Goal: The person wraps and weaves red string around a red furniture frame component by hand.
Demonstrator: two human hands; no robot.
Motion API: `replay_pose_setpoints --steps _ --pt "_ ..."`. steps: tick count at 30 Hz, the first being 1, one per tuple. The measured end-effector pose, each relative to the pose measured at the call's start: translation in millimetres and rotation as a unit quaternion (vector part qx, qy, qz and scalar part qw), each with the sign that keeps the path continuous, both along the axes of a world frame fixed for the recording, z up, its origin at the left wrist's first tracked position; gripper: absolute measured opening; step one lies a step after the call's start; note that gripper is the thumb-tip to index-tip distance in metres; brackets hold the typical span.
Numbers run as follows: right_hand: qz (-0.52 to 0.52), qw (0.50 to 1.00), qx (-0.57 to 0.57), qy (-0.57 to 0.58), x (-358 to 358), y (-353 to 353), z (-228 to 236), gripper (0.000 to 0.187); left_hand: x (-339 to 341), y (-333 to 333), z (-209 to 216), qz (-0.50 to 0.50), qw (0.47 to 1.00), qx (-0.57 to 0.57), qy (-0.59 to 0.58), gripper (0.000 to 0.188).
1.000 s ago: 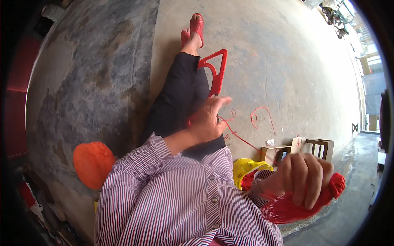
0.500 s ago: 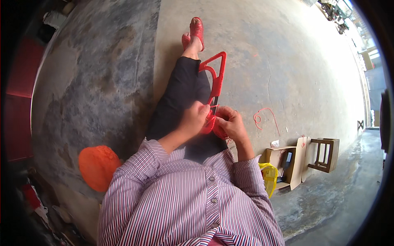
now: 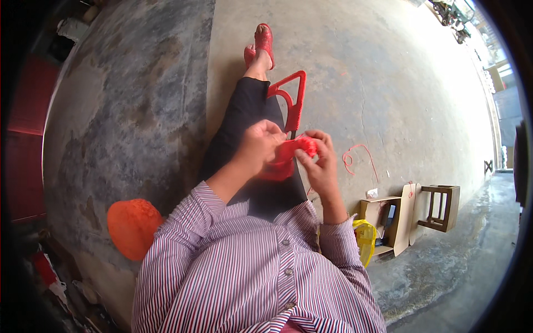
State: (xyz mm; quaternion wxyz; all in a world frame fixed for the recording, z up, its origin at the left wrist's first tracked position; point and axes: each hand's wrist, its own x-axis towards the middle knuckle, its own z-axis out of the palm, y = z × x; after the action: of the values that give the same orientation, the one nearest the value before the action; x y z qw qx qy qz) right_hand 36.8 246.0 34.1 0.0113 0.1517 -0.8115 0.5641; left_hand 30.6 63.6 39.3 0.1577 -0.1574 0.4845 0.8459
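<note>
Over my dark-trousered lap, both hands work close together on red cord. My right hand (image 3: 319,166) is closed around a bunched coil of red cord (image 3: 305,146), its thumb and fingers pressing from the side. My left hand (image 3: 262,145) is closed with its fingertips pinched at the left side of the red cord; motion blurs the red part below it. Just beyond the hands, a red cord-wrapped frame (image 3: 296,108) with a triangular opening rests against my leg. A short dark section shows between it and the coil; the hands hide how they join.
An orange-red round piece (image 3: 133,228) lies at lower left. On the right are a loose red cord (image 3: 363,150) on the concrete floor, a yellow plastic bag (image 3: 363,241), an open cardboard box (image 3: 395,225) with dark items, and a small wooden stool (image 3: 446,209).
My left hand has moved up and slightly left. The right hand has risen and turned, bringing the coil higher and more into view. The red frame stays nearly in place.
</note>
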Motion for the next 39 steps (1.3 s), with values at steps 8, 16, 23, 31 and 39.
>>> replay_pose_setpoints --steps 8,16,23,31,39 --pt "-0.101 0.852 -0.495 -0.138 4 58 79 0.051 5 9 -15 0.022 0.998 -0.019 -0.056 0.013" --pt "0.05 0.826 -0.545 -0.135 47 131 131 0.047 -1 32 -63 0.098 0.98 -0.173 0.012 0.032" --pt "-0.365 0.84 -0.389 -0.097 76 139 112 0.044 7 17 -49 -0.045 0.998 -0.046 -0.023 0.051" --pt "-0.186 0.926 -0.284 -0.166 70 65 40 0.057 48 35 17 -0.095 0.802 -0.406 0.429 0.053" --pt "0.125 0.828 -0.421 -0.348 59 28 -17 0.063 44 15 39 -0.098 0.99 0.073 0.075 0.037"
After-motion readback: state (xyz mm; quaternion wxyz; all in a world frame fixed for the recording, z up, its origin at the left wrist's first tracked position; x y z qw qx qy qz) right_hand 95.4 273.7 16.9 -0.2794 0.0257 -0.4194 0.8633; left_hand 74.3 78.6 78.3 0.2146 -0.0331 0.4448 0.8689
